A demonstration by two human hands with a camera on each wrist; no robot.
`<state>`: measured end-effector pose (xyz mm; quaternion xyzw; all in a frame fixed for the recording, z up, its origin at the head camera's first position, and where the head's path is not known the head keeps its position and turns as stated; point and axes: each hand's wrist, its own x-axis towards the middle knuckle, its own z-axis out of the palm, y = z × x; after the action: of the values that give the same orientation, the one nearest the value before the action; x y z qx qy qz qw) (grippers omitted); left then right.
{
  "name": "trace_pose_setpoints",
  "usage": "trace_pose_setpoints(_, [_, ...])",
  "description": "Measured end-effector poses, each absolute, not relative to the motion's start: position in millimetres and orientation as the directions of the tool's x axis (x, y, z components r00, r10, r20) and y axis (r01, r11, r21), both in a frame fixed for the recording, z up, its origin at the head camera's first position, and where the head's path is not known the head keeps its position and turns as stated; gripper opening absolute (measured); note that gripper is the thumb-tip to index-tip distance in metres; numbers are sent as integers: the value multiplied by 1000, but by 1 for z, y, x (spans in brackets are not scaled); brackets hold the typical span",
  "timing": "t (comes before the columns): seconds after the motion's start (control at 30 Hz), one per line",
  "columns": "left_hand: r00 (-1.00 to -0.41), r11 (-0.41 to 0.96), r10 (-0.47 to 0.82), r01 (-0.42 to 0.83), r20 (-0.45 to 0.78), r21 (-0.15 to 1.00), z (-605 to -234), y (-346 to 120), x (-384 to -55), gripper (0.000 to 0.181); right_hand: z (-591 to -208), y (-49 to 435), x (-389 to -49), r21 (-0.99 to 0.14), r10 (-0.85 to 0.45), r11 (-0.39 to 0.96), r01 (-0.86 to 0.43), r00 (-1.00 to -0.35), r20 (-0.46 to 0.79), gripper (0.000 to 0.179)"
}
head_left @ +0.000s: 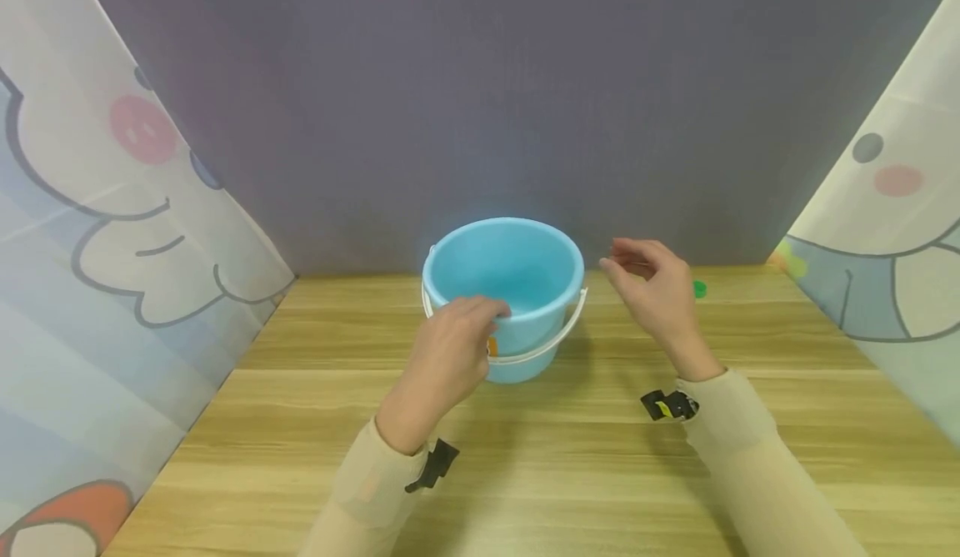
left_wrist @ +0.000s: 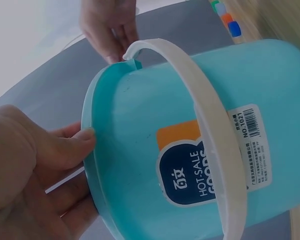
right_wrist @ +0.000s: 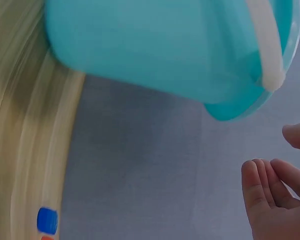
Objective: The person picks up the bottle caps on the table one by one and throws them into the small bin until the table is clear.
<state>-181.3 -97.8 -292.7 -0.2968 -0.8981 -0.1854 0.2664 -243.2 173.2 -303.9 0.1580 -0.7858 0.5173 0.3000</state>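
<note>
A light blue plastic bucket (head_left: 534,333) stands upright on the wooden table, its white handle (left_wrist: 216,122) hanging down over the front. My left hand (head_left: 450,353) holds the near rim; in the left wrist view its thumb lies on the outer side and the other fingers reach over the edge. A label (left_wrist: 182,170) shows on the bucket wall beside the handle. To the right of the bucket, apart from it, my right hand (head_left: 660,294) is raised with fingers slightly bent and a gap between thumb and fingertips. Nothing is in it.
A small green cap-like piece (head_left: 699,289) lies on the table (head_left: 315,457) behind the right hand. The left wrist view shows a row of small coloured pieces, including a blue one (left_wrist: 234,28). A grey wall (head_left: 495,107) rises behind; cartoon-printed sheets (head_left: 67,232) flank both sides.
</note>
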Motion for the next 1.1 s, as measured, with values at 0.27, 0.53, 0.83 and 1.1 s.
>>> trace_pose_setpoints(0.27, [-703,760,430,621,567,193,-290,-98,-180,36,-307,188,-252,-713,72,549,-436,-825,560,38])
trace_pose_setpoints(0.53, [-687,755,439,631,580,176,-290,-99,-181,39,-316,198,-260,-715,31,616,-331,-897,441,47])
trace_pose_setpoints(0.83, [-681,755,447,635,580,164,-291,-99,-182,43,-326,207,-271,-666,-20,677,-314,-912,410,49])
trace_pose_setpoints(1.1, [-682,757,441,632,583,166,-292,-100,-182,45,-335,216,-280,-622,-47,723,-302,-919,391,48])
